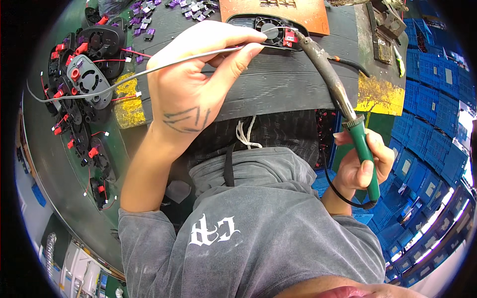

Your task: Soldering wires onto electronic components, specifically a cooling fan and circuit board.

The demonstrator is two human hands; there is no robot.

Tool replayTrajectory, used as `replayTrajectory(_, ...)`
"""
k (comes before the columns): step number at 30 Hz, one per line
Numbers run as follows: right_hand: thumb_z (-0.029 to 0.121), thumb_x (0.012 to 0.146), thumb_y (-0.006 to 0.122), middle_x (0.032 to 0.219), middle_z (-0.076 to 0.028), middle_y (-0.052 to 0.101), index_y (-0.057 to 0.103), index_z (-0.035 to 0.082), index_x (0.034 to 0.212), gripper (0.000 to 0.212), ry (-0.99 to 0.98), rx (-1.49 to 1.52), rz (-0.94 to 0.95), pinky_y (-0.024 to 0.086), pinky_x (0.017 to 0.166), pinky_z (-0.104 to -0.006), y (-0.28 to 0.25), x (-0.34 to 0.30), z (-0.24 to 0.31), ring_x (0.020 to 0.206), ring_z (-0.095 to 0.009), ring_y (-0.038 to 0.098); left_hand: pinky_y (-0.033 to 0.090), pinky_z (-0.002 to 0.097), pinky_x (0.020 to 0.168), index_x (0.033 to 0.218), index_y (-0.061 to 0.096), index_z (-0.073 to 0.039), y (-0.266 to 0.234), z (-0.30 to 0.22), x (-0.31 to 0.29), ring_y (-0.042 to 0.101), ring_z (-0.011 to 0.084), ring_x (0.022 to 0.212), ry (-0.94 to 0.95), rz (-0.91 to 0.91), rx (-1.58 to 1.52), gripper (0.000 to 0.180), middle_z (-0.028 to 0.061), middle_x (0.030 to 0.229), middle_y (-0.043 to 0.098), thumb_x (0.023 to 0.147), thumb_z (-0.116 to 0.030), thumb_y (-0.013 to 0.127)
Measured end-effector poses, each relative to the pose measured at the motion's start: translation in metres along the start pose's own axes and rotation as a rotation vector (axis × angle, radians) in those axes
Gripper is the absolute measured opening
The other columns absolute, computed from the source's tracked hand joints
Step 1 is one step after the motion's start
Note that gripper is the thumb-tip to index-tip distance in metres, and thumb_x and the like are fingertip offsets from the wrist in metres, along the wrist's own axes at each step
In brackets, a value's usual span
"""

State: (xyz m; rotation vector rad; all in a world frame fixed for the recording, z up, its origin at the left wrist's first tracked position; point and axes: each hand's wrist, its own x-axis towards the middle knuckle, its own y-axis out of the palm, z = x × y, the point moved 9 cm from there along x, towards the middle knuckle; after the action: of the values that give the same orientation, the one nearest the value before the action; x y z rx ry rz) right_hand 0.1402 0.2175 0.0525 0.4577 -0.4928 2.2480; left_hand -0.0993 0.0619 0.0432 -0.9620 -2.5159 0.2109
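Observation:
My left hand [198, 79] pinches a long grey solder wire [164, 70] between thumb and forefinger. One end of the wire reaches over a black fan housing [243, 22]; the rest trails off to the left. In my right hand [365, 166] is a soldering iron [360, 134] with a green handle, my fingers wrapped round it. Its tip comes down by a red part [289, 37] at the right of the small fan [270, 31] in the housing. Whether tip and wire touch is too small to tell.
Behind the housing lies an orange-brown board [318, 20]. Purple-and-black small parts [194, 9] are scattered at the back. Several black housings with red parts and wires [89, 82] crowd the left. A metal fixture [392, 25] stands back right, near blue crates [432, 74].

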Motion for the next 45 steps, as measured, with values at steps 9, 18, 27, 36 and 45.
replayTrajectory(9,0.030,0.087,0.050,0.088,-0.030,0.063,0.050,-0.002,0.110,0.039,-0.004,0.006,-0.010,0.056,0.052,-0.0372,-0.003,0.000,-0.001,0.062,-0.031,0.065,0.046,0.0182,0.058,0.106,0.067,0.005,-0.012,-0.003,0.002,0.061,0.0094,0.071,0.007,-0.005,-0.003,0.017,0.0098,0.095,0.068,0.090,0.001,0.061)
replayTrajectory(18,0.030,0.086,0.050,0.088,-0.030,0.063,0.051,-0.002,0.111,0.040,-0.019,-0.002,-0.025,0.056,0.053,-0.0385,-0.009,0.002,0.003,0.061,-0.031,0.064,0.046,0.0189,0.059,0.106,0.066,0.006,-0.014,-0.005,0.002,0.061,0.0105,0.074,0.008,0.006,0.016,0.017,0.0107,0.096,0.067,0.091,0.002,0.060)
replayTrajectory(27,0.036,0.087,0.053,0.092,-0.031,0.064,0.054,0.000,0.111,0.044,0.060,0.093,-0.039,0.054,0.048,-0.0365,-0.027,0.006,-0.001,0.061,-0.032,0.065,0.047,0.0198,0.060,0.106,0.066,0.006,-0.013,-0.008,-0.001,0.062,0.0108,0.076,-0.004,0.051,-0.051,0.017,0.0111,0.097,0.066,0.091,0.002,0.058)
replayTrajectory(36,0.032,0.086,0.051,0.090,-0.031,0.063,0.055,-0.003,0.111,0.043,0.055,0.058,0.012,0.054,0.048,-0.0372,-0.014,0.007,0.004,0.062,-0.032,0.064,0.046,0.0188,0.060,0.105,0.067,0.003,0.001,-0.003,-0.004,0.060,0.0089,0.074,-0.038,0.076,-0.017,0.017,0.0081,0.095,0.066,0.091,0.000,0.060)
replayTrajectory(45,0.031,0.086,0.050,0.090,-0.031,0.063,0.053,-0.004,0.111,0.043,0.059,0.064,0.007,0.054,0.049,-0.0369,-0.011,0.006,0.002,0.062,-0.031,0.064,0.046,0.0191,0.059,0.105,0.068,0.003,0.001,0.000,-0.004,0.060,0.0088,0.074,-0.044,0.048,-0.020,0.017,0.0074,0.095,0.065,0.091,0.000,0.060)
